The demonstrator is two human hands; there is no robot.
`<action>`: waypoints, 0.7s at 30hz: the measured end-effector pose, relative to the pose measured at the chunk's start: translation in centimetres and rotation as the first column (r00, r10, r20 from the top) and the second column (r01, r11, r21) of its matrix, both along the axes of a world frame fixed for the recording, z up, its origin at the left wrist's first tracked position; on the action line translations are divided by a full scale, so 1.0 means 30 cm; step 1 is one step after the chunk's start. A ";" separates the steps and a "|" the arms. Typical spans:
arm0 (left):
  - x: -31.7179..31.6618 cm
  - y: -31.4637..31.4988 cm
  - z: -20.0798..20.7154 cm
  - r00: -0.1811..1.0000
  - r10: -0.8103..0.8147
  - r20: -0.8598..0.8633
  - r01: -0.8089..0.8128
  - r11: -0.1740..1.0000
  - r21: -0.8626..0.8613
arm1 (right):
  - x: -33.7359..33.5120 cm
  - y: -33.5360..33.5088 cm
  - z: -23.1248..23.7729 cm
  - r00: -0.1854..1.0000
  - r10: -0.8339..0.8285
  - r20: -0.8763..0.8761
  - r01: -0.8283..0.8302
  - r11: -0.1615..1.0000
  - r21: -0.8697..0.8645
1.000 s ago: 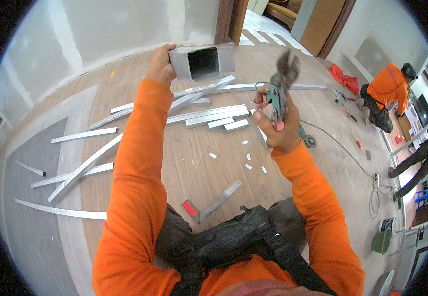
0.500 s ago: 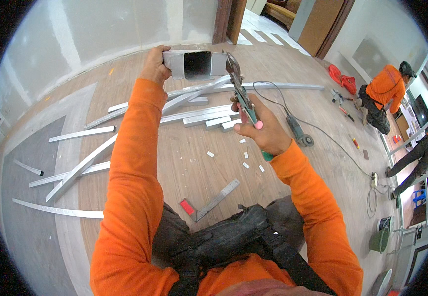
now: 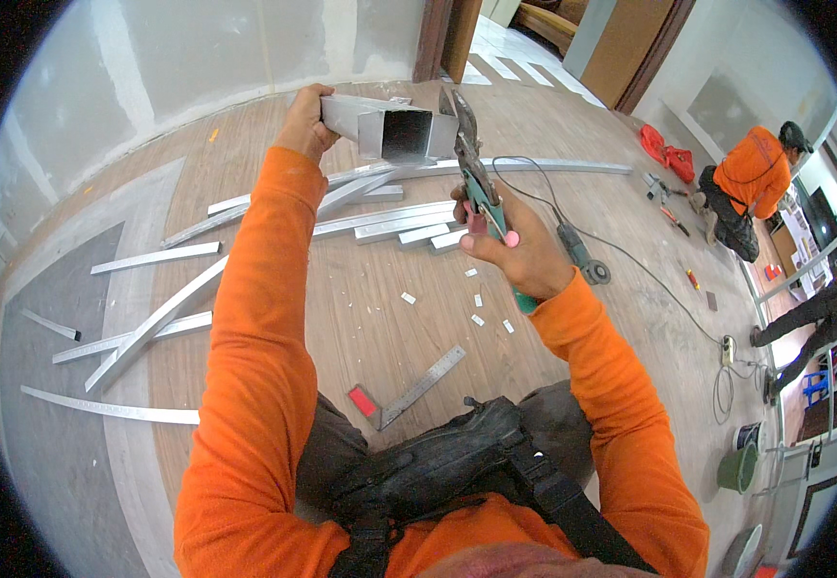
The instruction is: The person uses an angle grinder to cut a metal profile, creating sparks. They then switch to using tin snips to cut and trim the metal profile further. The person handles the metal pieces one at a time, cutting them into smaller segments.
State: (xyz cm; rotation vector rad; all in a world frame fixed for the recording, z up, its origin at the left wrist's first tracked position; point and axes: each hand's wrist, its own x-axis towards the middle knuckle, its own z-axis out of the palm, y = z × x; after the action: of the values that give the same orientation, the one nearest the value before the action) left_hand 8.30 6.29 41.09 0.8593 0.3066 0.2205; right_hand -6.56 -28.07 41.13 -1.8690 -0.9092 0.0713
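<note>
My left hand [image 3: 308, 123] is closed around the far left side of a short rectangular sheet-metal tube [image 3: 345, 117], held up above the floor. Its dark open end faces me, with metal flaps bent outward on both sides. In my right hand [image 3: 531, 252] is a pair of tin snips [image 3: 477, 173] with green and reddish grips, blades pointing up and away. The blades stand just beside the tube's right flap [image 3: 443, 136]; whether they touch it I cannot tell. Beyond and below the tube lie several silvery metal bars [image 3: 401, 223] on the floor.
A steel try square [image 3: 425, 387] with a red stock and several small white pieces [image 3: 477, 319] lie before my knees. An angle grinder [image 3: 583, 256] with its cord is to the right. Two people in orange [image 3: 754, 173] work farther right, near a green bucket [image 3: 737, 469].
The tube has turned and tilted in my left hand, so more of its left side and upper face shows. The snips have shifted slightly with my right hand, still beside the right flap.
</note>
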 end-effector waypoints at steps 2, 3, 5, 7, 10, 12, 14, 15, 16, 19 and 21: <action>-0.013 -0.030 0.006 1.000 0.011 -0.003 -0.011 0.999 0.032 | 0.011 -0.018 -0.005 1.000 -0.009 0.015 0.009 1.000 -0.015; -0.016 -0.030 0.006 1.000 0.016 0.004 -0.017 0.999 0.043 | 0.014 -0.021 -0.009 1.000 -0.007 0.021 0.007 1.000 -0.020; -0.021 -0.033 0.005 1.000 0.024 0.019 -0.026 0.997 0.066 | 0.004 -0.024 -0.007 1.000 -0.018 -0.014 0.018 1.000 -0.004; 0.009 -0.004 -0.008 0.999 0.028 -0.016 -0.028 0.999 0.020 | 0.006 -0.019 -0.008 1.000 -0.017 -0.014 0.017 1.000 0.001; 0.050 0.041 -0.038 1.000 0.002 -0.002 -0.002 1.000 -0.015 | 0.021 -0.023 -0.017 0.999 -0.022 0.026 0.022 0.999 -0.023; 0.059 0.048 -0.053 1.000 0.011 0.001 -0.011 1.000 -0.001 | 0.024 -0.027 -0.020 0.999 -0.042 0.034 0.044 0.997 -0.057; 0.053 0.036 -0.049 0.998 0.055 -0.022 -0.054 0.998 0.040 | 0.032 -0.028 -0.025 0.998 -0.038 0.040 0.041 0.997 -0.065; 0.051 0.036 -0.049 0.998 0.050 -0.029 -0.049 0.998 0.034 | 0.033 -0.026 -0.027 0.998 -0.034 0.044 0.037 0.997 -0.068; 0.047 0.036 -0.048 0.998 0.047 -0.035 -0.046 0.999 0.027 | 0.031 -0.024 -0.024 0.999 -0.022 0.028 0.024 0.998 -0.060; 0.026 0.018 -0.039 0.999 0.042 -0.018 -0.041 0.998 0.039 | 0.021 -0.014 -0.018 1.000 -0.004 -0.030 0.004 1.000 -0.024; -0.019 -0.020 -0.039 0.997 0.040 0.063 -0.046 0.994 0.101 | 0.018 -0.007 -0.028 0.996 -0.011 -0.086 0.012 1.000 0.015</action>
State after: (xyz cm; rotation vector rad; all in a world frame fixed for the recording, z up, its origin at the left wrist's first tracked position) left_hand 7.74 5.69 39.93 0.9457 0.2591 0.3038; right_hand -6.03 -28.29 40.29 -1.8426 -0.8377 0.1358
